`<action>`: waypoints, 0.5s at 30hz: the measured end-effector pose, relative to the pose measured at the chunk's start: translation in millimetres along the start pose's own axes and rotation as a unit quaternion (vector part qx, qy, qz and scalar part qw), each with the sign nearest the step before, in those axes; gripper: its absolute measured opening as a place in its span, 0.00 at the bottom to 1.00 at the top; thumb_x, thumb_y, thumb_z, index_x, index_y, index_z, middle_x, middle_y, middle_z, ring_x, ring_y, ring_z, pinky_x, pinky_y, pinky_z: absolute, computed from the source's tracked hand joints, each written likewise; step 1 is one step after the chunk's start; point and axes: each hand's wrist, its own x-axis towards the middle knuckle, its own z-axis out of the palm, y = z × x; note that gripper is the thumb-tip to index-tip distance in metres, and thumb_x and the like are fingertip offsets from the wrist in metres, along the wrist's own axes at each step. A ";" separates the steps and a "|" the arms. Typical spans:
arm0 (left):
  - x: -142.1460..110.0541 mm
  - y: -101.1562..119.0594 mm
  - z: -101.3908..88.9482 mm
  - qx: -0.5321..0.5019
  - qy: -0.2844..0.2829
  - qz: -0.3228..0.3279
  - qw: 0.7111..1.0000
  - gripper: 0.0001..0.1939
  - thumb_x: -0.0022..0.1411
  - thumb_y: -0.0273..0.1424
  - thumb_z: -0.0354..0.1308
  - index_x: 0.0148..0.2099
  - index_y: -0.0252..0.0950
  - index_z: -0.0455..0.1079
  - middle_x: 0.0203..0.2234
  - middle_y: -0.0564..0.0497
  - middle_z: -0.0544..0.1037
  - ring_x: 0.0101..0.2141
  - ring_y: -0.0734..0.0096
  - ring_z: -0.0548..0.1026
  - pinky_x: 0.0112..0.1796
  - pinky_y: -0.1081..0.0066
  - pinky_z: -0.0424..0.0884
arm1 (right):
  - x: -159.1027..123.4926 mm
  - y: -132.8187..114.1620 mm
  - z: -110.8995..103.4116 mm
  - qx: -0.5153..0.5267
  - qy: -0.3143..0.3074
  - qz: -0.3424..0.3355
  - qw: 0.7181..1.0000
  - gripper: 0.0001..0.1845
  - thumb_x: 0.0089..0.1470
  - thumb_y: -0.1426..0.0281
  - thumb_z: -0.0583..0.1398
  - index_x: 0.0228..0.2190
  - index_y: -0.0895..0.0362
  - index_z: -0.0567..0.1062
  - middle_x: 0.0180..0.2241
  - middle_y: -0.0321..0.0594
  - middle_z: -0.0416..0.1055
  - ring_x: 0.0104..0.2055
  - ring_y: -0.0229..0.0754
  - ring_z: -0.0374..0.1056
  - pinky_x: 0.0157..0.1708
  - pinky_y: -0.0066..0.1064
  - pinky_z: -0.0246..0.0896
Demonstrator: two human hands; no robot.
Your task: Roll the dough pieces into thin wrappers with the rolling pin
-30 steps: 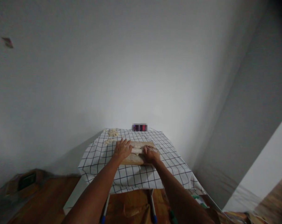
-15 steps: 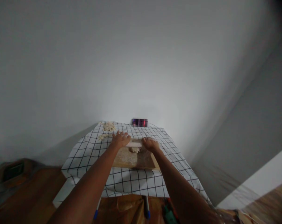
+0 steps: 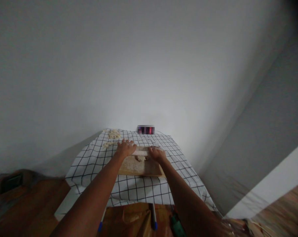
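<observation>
A pale rolling pin (image 3: 142, 151) lies crosswise over a floured wooden board (image 3: 139, 171). My left hand (image 3: 126, 148) is closed over the pin's left end, and my right hand (image 3: 157, 153) is wrapped round its right end. Just on the near side of the pin, a small lump of dough (image 3: 141, 158) rests on the board. The underside of the pin and the far part of the board are partly hidden by my hands.
A checked cloth (image 3: 136, 191) covers the table. Flat dough pieces (image 3: 113, 134) lie at its far left, with a few more (image 3: 108, 144) nearer. A pixelated object (image 3: 146, 129) stands by the wall (image 3: 149, 65). A green item (image 3: 177, 227) sits below the table's front.
Both hands keep their hold on the rolling pin, which stays at nearly the same place beyond the dough. The whole view has shifted slightly.
</observation>
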 end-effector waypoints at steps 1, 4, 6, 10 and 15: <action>-3.1 1.9 -1.6 -0.001 0.002 0.000 1.000 0.25 0.79 0.40 0.47 0.66 0.37 0.76 0.68 0.34 0.76 0.72 0.34 0.64 0.65 0.29 0.64 | -3.2 -0.4 0.8 0.003 0.005 -0.001 1.000 0.24 0.80 0.68 0.46 0.61 0.54 0.77 0.64 0.54 0.77 0.65 0.55 0.75 0.61 0.45 0.73; -15.8 8.1 -6.0 0.000 0.013 0.003 1.000 0.26 0.80 0.40 0.46 0.68 0.36 0.76 0.70 0.34 0.75 0.73 0.35 0.62 0.67 0.31 0.62 | -15.1 -2.2 2.2 0.014 0.021 -0.002 1.000 0.26 0.81 0.67 0.43 0.59 0.56 0.78 0.66 0.53 0.76 0.68 0.52 0.72 0.67 0.41 0.67; -27.9 12.3 -8.3 0.005 0.023 0.007 1.000 0.26 0.80 0.39 0.46 0.67 0.36 0.76 0.69 0.34 0.76 0.72 0.36 0.63 0.66 0.34 0.63 | -25.7 -4.0 3.2 0.020 0.026 -0.007 0.999 0.27 0.82 0.66 0.42 0.59 0.57 0.78 0.65 0.51 0.77 0.68 0.50 0.72 0.67 0.39 0.65; -57.0 18.1 -11.0 0.025 0.046 0.026 0.998 0.25 0.80 0.38 0.46 0.64 0.34 0.79 0.64 0.34 0.80 0.68 0.40 0.67 0.66 0.42 0.63 | -49.4 -9.2 8.7 0.027 0.058 -0.035 0.997 0.23 0.80 0.58 0.51 0.60 0.57 0.78 0.65 0.53 0.77 0.68 0.54 0.72 0.68 0.41 0.65; -79.1 18.8 -12.2 0.050 0.071 0.048 0.995 0.25 0.81 0.39 0.45 0.62 0.34 0.80 0.62 0.36 0.81 0.64 0.45 0.71 0.66 0.49 0.64 | -63.2 -15.9 12.9 0.027 0.090 -0.042 0.995 0.23 0.78 0.56 0.55 0.57 0.58 0.80 0.67 0.55 0.75 0.70 0.57 0.70 0.73 0.45 0.60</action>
